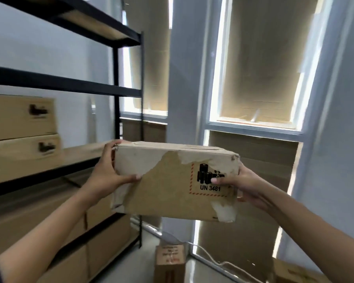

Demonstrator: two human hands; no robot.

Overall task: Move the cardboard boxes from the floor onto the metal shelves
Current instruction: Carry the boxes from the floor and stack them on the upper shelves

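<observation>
Left of the grip stands the black metal shelf unit (119, 92). The worn brown cardboard box (174, 180) hangs clamped between left hand (108, 172) and right hand (247, 184), thumbs hooked across its front. Keep it level; slide it onto the bare board.

White walls (49, 58), blind-covered windows (262, 68) glowing at edges.

We stand in a storeroom: black metal shelving (119, 90) at nine o'clock holds stacked cardboard cartons (20, 129), windows papered over (262, 78).
</observation>
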